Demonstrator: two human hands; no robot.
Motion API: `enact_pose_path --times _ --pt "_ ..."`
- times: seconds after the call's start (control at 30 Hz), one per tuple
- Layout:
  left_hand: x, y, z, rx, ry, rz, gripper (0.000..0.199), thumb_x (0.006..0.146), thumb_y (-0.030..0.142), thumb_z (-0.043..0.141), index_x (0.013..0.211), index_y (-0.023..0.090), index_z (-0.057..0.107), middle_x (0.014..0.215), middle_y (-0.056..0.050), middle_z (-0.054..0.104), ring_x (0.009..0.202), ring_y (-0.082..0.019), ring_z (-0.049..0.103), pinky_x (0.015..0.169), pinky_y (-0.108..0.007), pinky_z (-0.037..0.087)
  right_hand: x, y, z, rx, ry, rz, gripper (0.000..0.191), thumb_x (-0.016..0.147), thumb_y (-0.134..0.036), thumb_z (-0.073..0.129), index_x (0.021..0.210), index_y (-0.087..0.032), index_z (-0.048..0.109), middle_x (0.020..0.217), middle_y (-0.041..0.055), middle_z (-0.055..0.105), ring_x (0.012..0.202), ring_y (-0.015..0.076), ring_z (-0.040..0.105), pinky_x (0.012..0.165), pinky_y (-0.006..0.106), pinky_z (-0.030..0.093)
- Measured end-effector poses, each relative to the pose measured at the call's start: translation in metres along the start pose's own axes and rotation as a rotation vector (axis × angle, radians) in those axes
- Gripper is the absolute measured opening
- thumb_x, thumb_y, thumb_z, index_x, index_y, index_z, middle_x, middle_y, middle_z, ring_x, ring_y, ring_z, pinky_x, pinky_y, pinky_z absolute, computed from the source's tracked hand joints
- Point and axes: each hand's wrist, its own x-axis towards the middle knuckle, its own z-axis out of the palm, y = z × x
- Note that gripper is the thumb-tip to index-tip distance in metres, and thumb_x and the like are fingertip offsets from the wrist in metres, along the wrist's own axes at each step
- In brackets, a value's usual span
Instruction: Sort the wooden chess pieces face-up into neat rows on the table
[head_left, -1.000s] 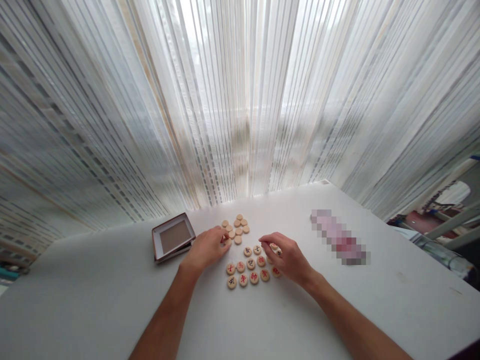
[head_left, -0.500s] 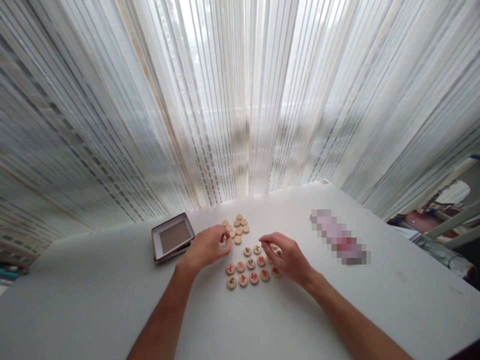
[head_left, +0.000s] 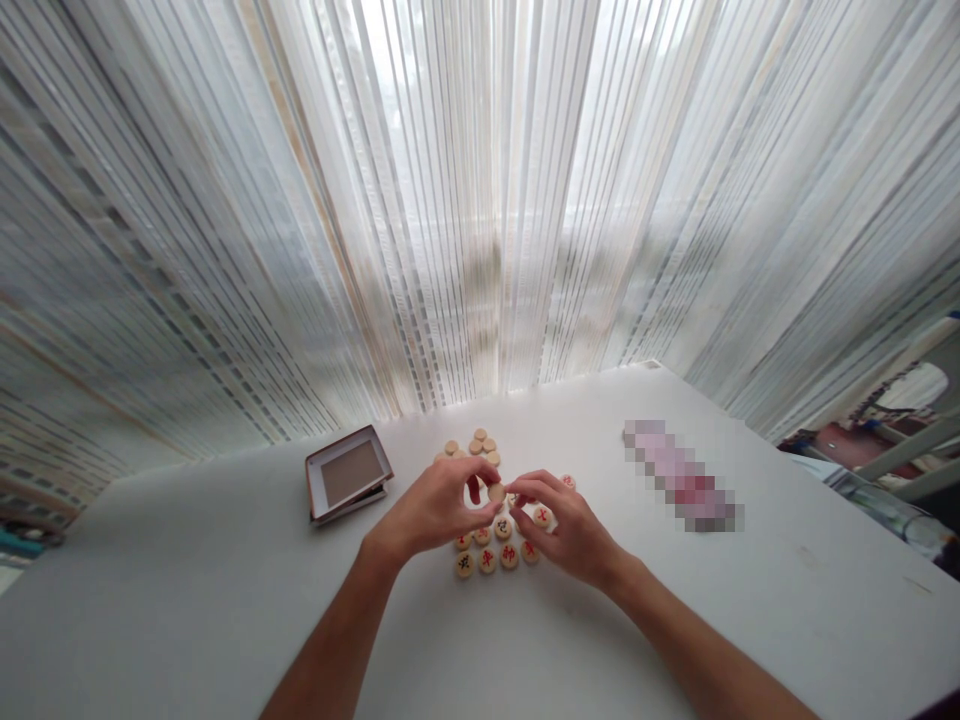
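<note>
Between thumb and index finger, my left hand [head_left: 450, 503] pinches a round wooden piece [head_left: 496, 493], its blank side showing. My right hand [head_left: 559, 520] is close to that piece on its right, thumb and fingers apart, with nothing visible between them. Below both hands lie rows of wooden pieces with red or black characters, among them a black-marked one [head_left: 464, 564] and a red-marked one [head_left: 509, 556]; the hands cover some of them. Several blank-side pieces [head_left: 481, 436] lie behind my left hand, partly hidden by it.
An open box [head_left: 349, 475] rests at the left rear of the white table [head_left: 225, 590]. A blurred pinkish object [head_left: 679, 475] lies on the right. Sheer striped curtains [head_left: 517, 250] hang behind the table, and furniture stands at the far right.
My left hand has moved right, carrying a piece from beside the blank-side group to a spot over the rows. My right hand has shifted slightly left and opened its fingers.
</note>
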Motion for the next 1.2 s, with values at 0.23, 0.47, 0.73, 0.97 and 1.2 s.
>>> enact_pose_path --times 0.23,0.47,0.73,0.97,1.2 --pt "0.002 0.002 0.003 -0.012 -0.002 0.011 0.018 0.084 0.036 0.07 0.095 0.022 0.07 0.082 0.0 0.07 0.073 -0.015 0.064 0.068 -0.025 0.047 0.0 -0.006 0.004 0.205 0.034 0.106 0.018 0.095 -0.023 0.057 0.111 -0.025 0.065 0.103 0.004 0.07 0.09 0.0182 0.068 0.086 0.033 0.055" --pt "0.003 0.005 0.005 -0.017 0.003 0.024 0.018 0.085 0.04 0.069 0.094 0.024 0.069 0.082 0.002 0.07 0.073 -0.014 0.063 0.068 -0.025 0.047 0.001 -0.006 0.005 0.334 0.052 0.175 0.015 0.096 -0.025 0.056 0.106 -0.023 0.067 0.103 0.0042 0.071 0.097 0.0185 0.068 0.087 0.032 0.055" --pt "0.0 -0.018 0.006 0.197 0.023 -0.039 0.023 0.087 0.03 0.066 0.11 0.026 0.065 0.1 -0.001 0.069 0.084 -0.018 0.065 0.08 -0.029 0.049 0.001 -0.001 0.004 0.286 0.1 0.202 0.015 0.095 -0.028 0.057 0.104 -0.022 0.068 0.102 0.0049 0.071 0.087 0.0173 0.069 0.083 0.033 0.057" --pt "-0.001 -0.038 0.015 0.465 -0.071 -0.204 0.035 0.096 0.017 0.043 0.119 0.03 0.065 0.109 -0.007 0.063 0.095 -0.022 0.066 0.082 -0.03 0.048 0.003 -0.001 0.001 0.236 0.133 0.224 0.017 0.095 -0.031 0.056 0.104 -0.023 0.068 0.102 0.0058 0.072 0.086 0.0189 0.07 0.084 0.036 0.057" --pt "-0.004 -0.04 0.012 0.467 -0.14 -0.281 0.039 0.093 0.02 0.045 0.123 0.031 0.067 0.105 -0.009 0.066 0.089 -0.025 0.066 0.078 -0.033 0.048 0.003 -0.001 0.0 0.216 0.122 0.223 0.017 0.096 -0.029 0.055 0.105 -0.023 0.067 0.102 0.0059 0.072 0.087 0.0187 0.07 0.085 0.036 0.057"
